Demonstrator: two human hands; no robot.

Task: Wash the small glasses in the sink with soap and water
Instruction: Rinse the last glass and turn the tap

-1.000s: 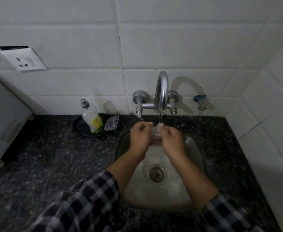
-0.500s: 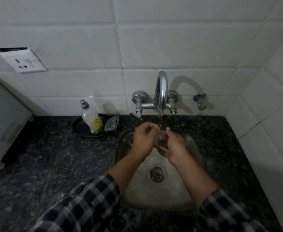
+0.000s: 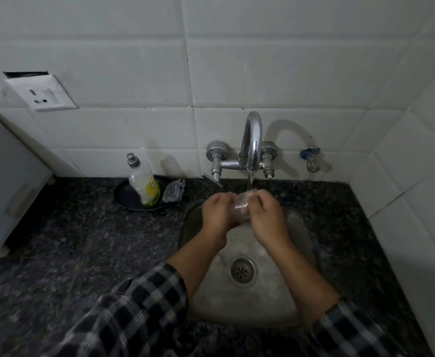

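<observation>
A small clear glass (image 3: 241, 207) lies on its side between my two hands, over the back of the steel sink (image 3: 298, 233). My left hand (image 3: 215, 212) grips its left end and my right hand (image 3: 265, 211) grips its right end. Water runs from the chrome tap (image 3: 252, 140) in a thin stream straight onto the glass. The glass is blurred and partly hidden by my fingers. No other glass shows in the sink.
A dish soap bottle (image 3: 144, 182) stands on a black dish (image 3: 123, 199) left of the sink, with a grey scrubber (image 3: 175, 194) beside it. Dark granite counter (image 3: 82, 240) surrounds the sink. A white appliance (image 3: 2, 176) stands far left. A drain (image 3: 242, 270) sits mid-sink.
Both hands have stayed under the tap and turned the glass between them. The right hand opened a little half a second ago and now closes on the glass again.
</observation>
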